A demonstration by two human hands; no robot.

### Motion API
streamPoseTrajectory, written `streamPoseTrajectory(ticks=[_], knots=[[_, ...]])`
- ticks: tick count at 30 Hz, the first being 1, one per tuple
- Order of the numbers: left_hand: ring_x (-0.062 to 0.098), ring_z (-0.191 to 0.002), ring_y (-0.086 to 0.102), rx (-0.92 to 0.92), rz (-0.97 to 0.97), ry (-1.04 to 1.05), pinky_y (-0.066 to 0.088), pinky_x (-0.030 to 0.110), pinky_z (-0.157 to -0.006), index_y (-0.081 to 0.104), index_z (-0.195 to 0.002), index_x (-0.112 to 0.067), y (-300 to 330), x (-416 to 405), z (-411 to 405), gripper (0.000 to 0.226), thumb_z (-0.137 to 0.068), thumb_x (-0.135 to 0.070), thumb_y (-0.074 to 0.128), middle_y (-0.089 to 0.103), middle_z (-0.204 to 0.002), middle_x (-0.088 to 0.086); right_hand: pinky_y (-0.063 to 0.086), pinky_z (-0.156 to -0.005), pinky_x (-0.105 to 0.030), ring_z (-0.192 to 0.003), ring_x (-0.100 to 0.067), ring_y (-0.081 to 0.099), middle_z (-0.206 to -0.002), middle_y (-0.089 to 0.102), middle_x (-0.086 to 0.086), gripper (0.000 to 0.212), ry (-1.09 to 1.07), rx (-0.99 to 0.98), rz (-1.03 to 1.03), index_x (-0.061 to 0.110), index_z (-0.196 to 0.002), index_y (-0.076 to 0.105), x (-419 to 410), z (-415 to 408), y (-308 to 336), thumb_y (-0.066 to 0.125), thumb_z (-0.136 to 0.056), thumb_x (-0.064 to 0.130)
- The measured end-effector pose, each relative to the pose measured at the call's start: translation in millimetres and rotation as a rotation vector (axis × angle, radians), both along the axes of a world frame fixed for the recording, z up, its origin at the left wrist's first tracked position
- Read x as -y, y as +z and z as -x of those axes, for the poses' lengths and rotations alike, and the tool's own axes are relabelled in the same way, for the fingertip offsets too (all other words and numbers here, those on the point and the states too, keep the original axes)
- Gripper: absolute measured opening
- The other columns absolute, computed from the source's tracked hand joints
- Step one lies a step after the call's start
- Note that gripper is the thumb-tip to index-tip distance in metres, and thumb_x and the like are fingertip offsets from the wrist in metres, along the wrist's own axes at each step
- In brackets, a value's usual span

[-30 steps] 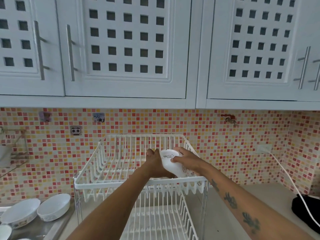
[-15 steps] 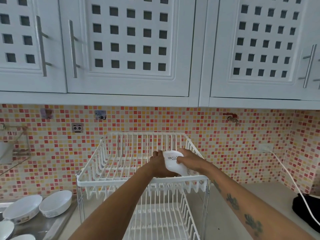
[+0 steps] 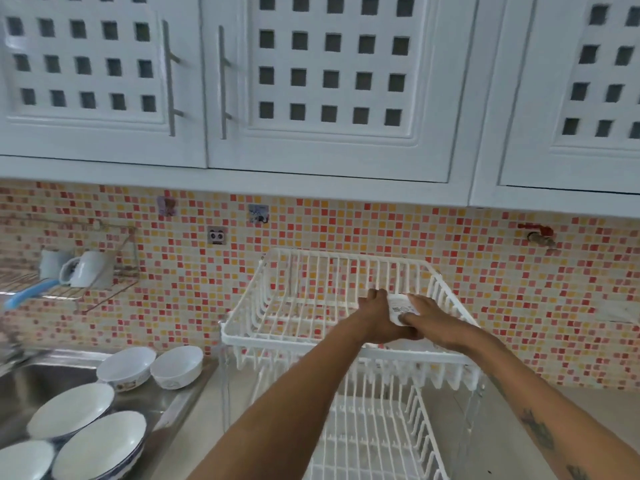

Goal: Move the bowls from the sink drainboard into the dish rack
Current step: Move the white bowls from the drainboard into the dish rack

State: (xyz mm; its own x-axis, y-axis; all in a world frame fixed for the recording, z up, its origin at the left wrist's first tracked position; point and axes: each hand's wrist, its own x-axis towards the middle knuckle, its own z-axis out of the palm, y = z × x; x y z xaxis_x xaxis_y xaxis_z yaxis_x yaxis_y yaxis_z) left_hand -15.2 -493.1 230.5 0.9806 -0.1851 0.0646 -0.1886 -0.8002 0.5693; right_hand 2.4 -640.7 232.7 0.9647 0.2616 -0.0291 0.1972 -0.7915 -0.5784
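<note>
A small white bowl with a label on its base is held upside down in the top tier of the white two-tier dish rack, near its front right corner. My left hand grips its left side and my right hand its right side. Most of the bowl is hidden by my fingers. Several white bowls stand on the steel sink drainboard at lower left: two smaller ones at the back and larger ones in front.
The rack's lower tier holds nothing visible. A sink basin lies at the left. A wall shelf carries a mug and a blue-handled brush. White cabinets hang overhead. A red tap juts from the tiled wall.
Both hands have sunk with the bowl into the rack's top tier. The view has swung left, bringing more of the drainboard bowls and the wall shelf into sight.
</note>
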Motion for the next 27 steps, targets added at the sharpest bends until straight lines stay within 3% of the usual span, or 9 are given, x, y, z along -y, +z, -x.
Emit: streamPoseTrajectory(ticks=[4, 7, 11, 13, 15, 19, 21, 25, 27], knots=[[0.038, -0.148, 0.009, -0.037, -0.054, 0.005, 0.023, 0.054, -0.118, 0.001, -0.155, -0.011, 5.7, -1.4, 4.5, 0.116, -0.074, -0.06, 0.069, 0.003, -0.162, 0.01, 0.018, -0.117, -0.035, -0.151, -0.019, 0.008, -0.164, 0.004, 0.001, 0.064, 0.029, -0.011, -0.089, 0.016, -0.155, 0.011, -5.7, -2.3, 1.9, 0.043, -0.101, 0.028], [0.036, -0.15, 0.001, -0.049, -0.089, -0.001, 0.016, 0.053, -0.12, -0.007, -0.154, -0.008, 8.3, -3.8, 8.8, 0.114, -0.08, -0.058, 0.065, -0.005, -0.163, 0.012, 0.021, -0.115, -0.038, -0.149, -0.026, 0.018, -0.155, 0.025, 0.0, 0.062, 0.014, 0.005, -0.122, 0.009, -0.153, 0.02, -10.0, 1.4, 8.1, 0.049, -0.099, 0.02], [0.034, -0.151, -0.005, -0.019, -0.079, 0.006, 0.009, 0.05, -0.122, -0.01, -0.154, -0.007, 22.7, -23.6, 15.1, 0.116, -0.08, -0.066, 0.057, -0.01, -0.163, 0.014, 0.027, -0.113, -0.04, -0.145, -0.031, 0.029, -0.159, 0.026, -0.013, 0.066, -0.094, 0.163, -0.1, 0.007, -0.15, 0.03, -26.4, 15.1, 21.4, 0.059, -0.094, 0.027], [0.036, -0.15, 0.0, 0.022, -0.047, 0.037, 0.013, 0.049, -0.121, -0.004, -0.155, -0.009, 32.9, -43.0, 25.3, 0.12, -0.073, -0.078, 0.05, -0.006, -0.163, 0.016, 0.037, -0.099, -0.037, -0.138, -0.032, 0.039, -0.154, 0.036, -0.015, 0.06, -0.101, 0.318, -0.131, 0.005, -0.145, 0.04, -45.1, 27.9, 36.4, 0.06, -0.093, 0.026], [0.036, -0.15, 0.008, 0.076, 0.069, 0.104, 0.018, 0.048, -0.12, -0.001, -0.154, -0.005, 43.2, -67.8, 34.4, 0.108, -0.083, -0.063, 0.055, 0.0, -0.163, 0.018, 0.039, -0.085, -0.033, -0.131, -0.031, 0.047, -0.149, 0.044, -0.012, 0.049, -0.084, 0.388, -0.256, 0.01, -0.139, 0.049, -69.2, 39.7, 50.4, 0.056, -0.095, 0.03], [0.036, -0.144, 0.03, 0.242, 0.37, 0.257, 0.033, 0.043, -0.114, 0.014, -0.152, -0.002, 62.9, -127.9, 57.0, 0.085, -0.092, -0.045, 0.056, 0.022, -0.159, 0.019, 0.046, -0.097, -0.043, -0.113, -0.026, 0.059, -0.116, 0.063, -0.006, 0.032, 0.002, 0.411, -0.561, 0.015, -0.112, 0.067, -130.6, 57.9, 67.5, 0.051, -0.094, 0.036], [0.033, -0.141, 0.036, 0.311, 0.481, 0.319, 0.035, 0.043, -0.113, 0.024, -0.15, -0.003, 66.9, -159.2, 70.4, 0.075, -0.094, -0.042, 0.054, 0.032, -0.155, 0.018, 0.048, -0.099, -0.045, -0.112, -0.023, 0.061, -0.113, 0.064, -0.003, 0.029, 0.048, 0.376, -0.696, 0.017, -0.107, 0.068, -167.8, 68.1, 73.8, 0.049, -0.094, 0.036], [0.04, -0.125, 0.052, 0.369, 0.555, 0.444, 0.046, 0.05, -0.103, 0.044, -0.136, 0.003, 61.5, -232.9, 95.1, 0.062, -0.095, -0.043, 0.05, 0.051, -0.137, 0.027, 0.052, -0.09, -0.039, -0.102, -0.021, 0.064, -0.101, 0.068, -0.004, 0.022, 0.124, 0.313, -0.863, 0.019, -0.086, 0.068, -241.3, 82.1, 79.2, 0.049, -0.094, 0.027], [0.044, -0.114, 0.057, 0.365, 0.576, 0.5, 0.048, 0.05, -0.096, 0.051, -0.126, 0.01, 53.9, -272.0, 104.4, 0.059, -0.096, -0.041, 0.048, 0.058, -0.124, 0.032, 0.053, -0.082, -0.037, -0.093, -0.022, 0.063, -0.095, 0.067, -0.006, 0.026, 0.154, 0.267, -0.902, 0.014, -0.085, 0.067, -277.6, 89.4, 77.7, 0.046, -0.096, 0.025]])
